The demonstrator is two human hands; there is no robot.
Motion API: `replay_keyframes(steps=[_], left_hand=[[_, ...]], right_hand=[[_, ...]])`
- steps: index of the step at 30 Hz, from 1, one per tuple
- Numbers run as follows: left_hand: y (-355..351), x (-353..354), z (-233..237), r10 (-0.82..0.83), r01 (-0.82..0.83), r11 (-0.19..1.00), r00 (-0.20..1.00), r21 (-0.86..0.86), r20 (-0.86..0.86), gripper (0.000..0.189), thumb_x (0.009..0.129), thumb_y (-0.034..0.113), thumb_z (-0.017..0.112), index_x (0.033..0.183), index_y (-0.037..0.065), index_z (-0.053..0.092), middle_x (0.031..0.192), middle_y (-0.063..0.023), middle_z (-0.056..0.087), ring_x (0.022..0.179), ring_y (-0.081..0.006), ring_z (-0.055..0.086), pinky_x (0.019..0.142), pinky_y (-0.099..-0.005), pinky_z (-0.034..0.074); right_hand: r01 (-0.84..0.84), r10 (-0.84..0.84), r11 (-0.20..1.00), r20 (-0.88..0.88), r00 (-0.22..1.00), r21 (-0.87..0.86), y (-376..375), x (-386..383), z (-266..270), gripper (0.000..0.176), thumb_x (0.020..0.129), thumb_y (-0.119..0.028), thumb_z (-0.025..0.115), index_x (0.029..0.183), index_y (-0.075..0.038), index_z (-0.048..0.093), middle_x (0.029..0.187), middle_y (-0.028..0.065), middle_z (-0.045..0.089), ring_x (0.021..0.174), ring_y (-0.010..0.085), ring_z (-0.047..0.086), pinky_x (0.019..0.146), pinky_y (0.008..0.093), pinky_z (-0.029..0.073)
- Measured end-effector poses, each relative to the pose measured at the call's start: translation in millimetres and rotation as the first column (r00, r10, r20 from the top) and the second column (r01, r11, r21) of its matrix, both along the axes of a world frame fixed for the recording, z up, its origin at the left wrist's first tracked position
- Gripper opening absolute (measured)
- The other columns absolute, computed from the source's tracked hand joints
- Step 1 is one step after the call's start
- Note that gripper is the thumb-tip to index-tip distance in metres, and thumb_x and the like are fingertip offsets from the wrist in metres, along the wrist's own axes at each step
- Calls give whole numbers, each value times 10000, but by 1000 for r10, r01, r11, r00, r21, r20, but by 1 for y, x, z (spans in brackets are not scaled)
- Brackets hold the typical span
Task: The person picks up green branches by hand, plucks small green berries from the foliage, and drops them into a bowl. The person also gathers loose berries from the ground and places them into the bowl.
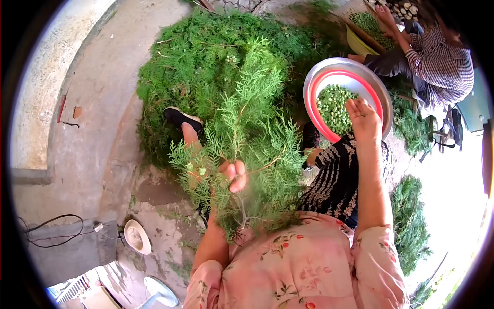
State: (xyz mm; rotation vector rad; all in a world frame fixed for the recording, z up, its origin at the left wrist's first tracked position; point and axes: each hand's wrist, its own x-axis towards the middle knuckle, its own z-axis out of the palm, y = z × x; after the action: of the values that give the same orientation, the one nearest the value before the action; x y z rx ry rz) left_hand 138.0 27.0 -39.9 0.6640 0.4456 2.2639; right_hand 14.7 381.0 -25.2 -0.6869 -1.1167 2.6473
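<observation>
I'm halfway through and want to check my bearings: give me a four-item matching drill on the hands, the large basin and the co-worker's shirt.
Column one
1. Left hand
2. Right hand
3. Large basin
4. Co-worker's shirt

Column two
A. Silvery, around a red-rimmed bowl
B. Dark-and-white checked
C. Closed around a leafy branch
D. At the bowl of green pieces, fingers curled

Right pairs: 1-C, 2-D, 3-A, 4-B

Branch partly hides left fingers; bottom edge crops shirt.
</observation>
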Motion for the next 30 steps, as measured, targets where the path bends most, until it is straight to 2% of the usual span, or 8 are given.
replay_keyframes(steps=[7,11,15,20,23,24,27,30], left_hand=[[-8,19,-20,14,-32,998,947,51,321,324,972,271,289,1144,27,413,715,-75,524,576,-133,476,484,-251,403],[-2,-4,-26,-139,142,986,989,90,-45,319,975,259,272,1147,26,406,676,-85,544,531,-128,477,446,-239,381],[-5,3,-86,-221,229,963,973,142,-70,325,976,257,255,1159,32,401,631,-89,551,447,-126,457,403,-240,361],[15,0,-8,-77,76,997,993,-15,-94,295,965,235,314,1150,38,430,789,-81,586,434,-99,463,377,-216,368],[22,2,16,36,-43,990,998,-131,-50,290,960,228,332,1120,18,454,745,-64,564,424,-102,442,380,-208,359],[23,3,14,64,-69,991,997,-117,-45,296,959,226,335,1111,4,459,705,-56,551,420,-108,436,386,-207,364],[24,12,15,219,-206,961,974,-184,52,299,956,225,338,1055,-18,483,619,-44,518,416,-121,429,384,-216,376],[34,23,22,356,-296,926,891,-233,282,294,952,238,354,975,-9,512,577,-32,497,429,-119,429,375,-226,370]], right_hand=[[-547,601,784,-135,788,293,-88,45,54,156,870,-24,488,929,-37,632,785,60,623,587,106,571,446,206,445],[-713,813,513,-5,582,477,-114,52,62,131,853,-115,565,920,-24,631,721,19,597,548,67,522,462,188,424],[-847,927,352,-20,375,398,-135,54,51,233,830,-193,616,1008,-43,631,616,-16,548,495,43,467,429,172,380],[-982,993,27,106,48,185,-136,54,59,239,835,-309,608,773,-86,549,514,-4,496,372,59,434,317,192,320],[-991,1000,0,6,1,136,-139,54,53,223,832,-299,612,811,-81,567,512,-5,496,368,61,436,310,186,319],[-996,987,74,-148,66,49,-141,57,65,184,824,-256,626,796,-80,580,514,4,509,370,59,444,313,183,321],[-914,944,276,95,316,297,-147,64,53,150,823,-206,626,748,-80,592,511,5,511,374,51,440,315,181,317],[-748,824,555,-122,553,364,-162,77,35,149,799,-122,653,670,-88,586,509,-48,465,405,40,420,328,195,286]])
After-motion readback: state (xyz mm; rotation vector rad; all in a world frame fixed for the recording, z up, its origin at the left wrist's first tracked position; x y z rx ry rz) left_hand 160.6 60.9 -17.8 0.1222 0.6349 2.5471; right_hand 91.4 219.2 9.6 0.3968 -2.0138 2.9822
